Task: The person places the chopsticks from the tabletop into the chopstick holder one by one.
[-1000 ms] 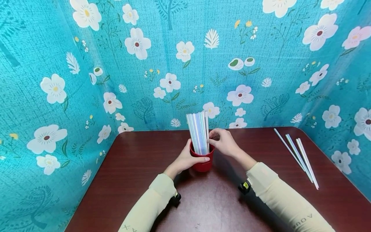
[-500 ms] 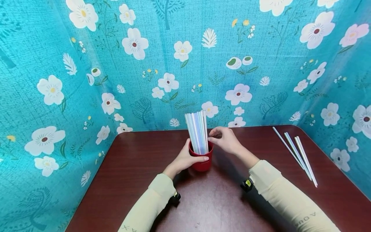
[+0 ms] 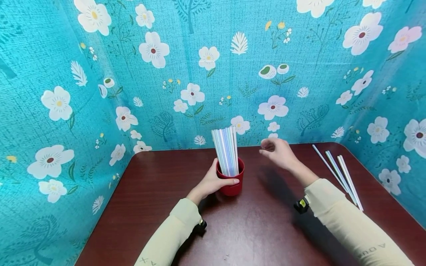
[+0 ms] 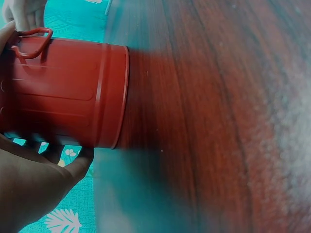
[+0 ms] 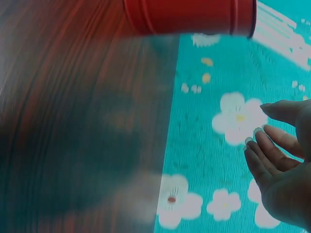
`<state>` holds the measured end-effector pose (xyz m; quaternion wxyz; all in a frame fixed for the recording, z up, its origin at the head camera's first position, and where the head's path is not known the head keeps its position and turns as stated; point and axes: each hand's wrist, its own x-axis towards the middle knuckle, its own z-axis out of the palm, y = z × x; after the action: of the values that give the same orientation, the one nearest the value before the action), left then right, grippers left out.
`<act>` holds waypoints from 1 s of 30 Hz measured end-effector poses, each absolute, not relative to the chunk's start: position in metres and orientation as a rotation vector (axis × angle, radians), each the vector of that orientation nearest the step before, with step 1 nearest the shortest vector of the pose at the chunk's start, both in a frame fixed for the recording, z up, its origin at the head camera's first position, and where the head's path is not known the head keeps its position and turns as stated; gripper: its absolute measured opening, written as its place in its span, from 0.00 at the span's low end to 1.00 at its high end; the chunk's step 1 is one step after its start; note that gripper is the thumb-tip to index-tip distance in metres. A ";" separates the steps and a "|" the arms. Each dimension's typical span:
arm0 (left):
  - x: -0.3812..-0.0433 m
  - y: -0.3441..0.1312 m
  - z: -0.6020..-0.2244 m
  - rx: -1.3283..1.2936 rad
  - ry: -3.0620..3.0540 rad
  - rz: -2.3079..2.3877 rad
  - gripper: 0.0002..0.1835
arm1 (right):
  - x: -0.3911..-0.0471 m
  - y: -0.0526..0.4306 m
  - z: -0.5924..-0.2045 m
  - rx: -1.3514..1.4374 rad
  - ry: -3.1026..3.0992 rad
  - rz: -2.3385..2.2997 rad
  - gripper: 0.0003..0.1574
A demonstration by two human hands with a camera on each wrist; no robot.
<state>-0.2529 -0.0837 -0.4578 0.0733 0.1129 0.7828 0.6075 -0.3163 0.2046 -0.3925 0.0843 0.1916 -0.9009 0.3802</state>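
Observation:
A red metal bucket (image 3: pixel 232 189) with a small wire handle (image 4: pixel 34 44) stands on the table, holding a bundle of pale blue, white and green drinking straws (image 3: pixel 226 151) that lean left. My left hand (image 3: pixel 212 183) grips the bucket from its left side, thumb across the front and fingers round the back. To the right of the bucket, my right hand (image 3: pixel 279 153) hovers in the air, touching nothing. In the right wrist view its fingers (image 5: pixel 272 153) are loosely bent, with a gap between them and the thumb.
Several more straws (image 3: pixel 349 181) lie in loose groups on the right part of the dark reddish-brown table (image 3: pixel 159 184). A turquoise flowered cloth (image 3: pixel 233 92) rises behind the table and along its sides.
My right hand has let go of a straw at the bucket's right side and moved away to the right. My left hand keeps its hold on the bucket.

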 end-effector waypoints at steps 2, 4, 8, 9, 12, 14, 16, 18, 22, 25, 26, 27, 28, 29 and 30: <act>-0.253 -0.084 -0.457 0.340 2.350 1.825 0.50 | -0.320 0.216 -0.392 0.557 -2.682 1.086 0.17; -0.253 -0.084 -0.456 0.338 2.346 1.828 0.50 | -0.325 0.228 -0.393 0.540 -2.682 1.027 0.18; -0.253 -0.084 -0.457 0.341 2.340 1.834 0.50 | -0.334 0.256 -0.402 0.495 -2.718 0.878 0.22; -0.253 -0.084 -0.457 0.340 2.340 1.834 0.50 | -0.336 0.264 -0.406 0.483 -2.734 0.850 0.23; -0.253 -0.084 -0.459 0.341 2.338 1.832 0.50 | -0.340 0.285 -0.417 0.433 -2.786 0.780 0.27; -0.252 -0.084 -0.460 0.345 2.334 1.835 0.50 | -0.343 0.299 -0.422 0.402 -2.810 0.766 0.29; -0.252 -0.084 -0.460 0.347 2.332 1.834 0.50 | -0.345 0.312 -0.428 0.370 -2.829 0.760 0.30; -0.252 -0.084 -0.460 0.352 2.333 1.835 0.50 | -0.347 0.325 -0.433 0.349 -2.825 0.735 0.32; -0.252 -0.083 -0.459 0.346 2.343 1.827 0.50 | -0.350 0.347 -0.443 0.288 -2.826 0.686 0.33; -0.252 -0.083 -0.458 0.348 2.342 1.827 0.50 | -0.350 0.360 -0.448 0.229 -2.850 0.678 0.36; -0.252 -0.083 -0.458 0.349 2.340 1.829 0.50 | -0.350 0.364 -0.449 0.212 -2.859 0.684 0.36; -0.252 -0.083 -0.458 0.352 2.337 1.831 0.50 | -0.350 0.368 -0.450 0.195 -2.866 0.684 0.36; -0.253 -0.083 -0.458 0.354 2.335 1.834 0.50 | -0.350 0.371 -0.451 0.177 -2.876 0.686 0.37; -0.253 -0.083 -0.458 0.355 2.333 1.837 0.50 | -0.350 0.374 -0.452 0.157 -2.884 0.687 0.37; -0.253 -0.083 -0.458 0.352 2.333 1.836 0.50 | -0.350 0.376 -0.453 0.140 -2.890 0.683 0.38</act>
<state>-0.2527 -0.0833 -0.4578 0.0759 0.1174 0.7781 0.6123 -0.3500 0.3764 -0.4530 0.0843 0.0470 -0.9687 0.2289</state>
